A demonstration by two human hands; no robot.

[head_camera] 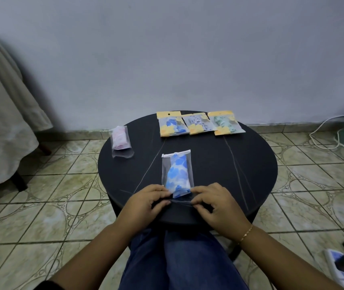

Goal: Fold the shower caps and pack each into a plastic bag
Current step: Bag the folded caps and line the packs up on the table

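Near the front edge of the round black table (250, 164), a folded blue-flowered shower cap (177, 177) is seen lying inside a clear plastic bag (188, 164), with its near end at or just past the bag's mouth. That mouth is pinched at both corners: its left side is held by the curled fingers of the left hand (146, 200), its right side by those of the right hand (215, 203), and the film is stretched taut between them. The cap can be judged very light, soft and springy, so it is likely to unfold if pressure is let off; the bag is thin, slick and easily creased or torn. Hold is therefore best taken at the rim of the opening, not on the bulging middle, while the cap is eased further in by its folded end. Further back, a pink cap in a clear bag (120, 138) lies to the left, apart from the others, and three yellow-carded packets (200, 123) are lined up side by side along the far edge.
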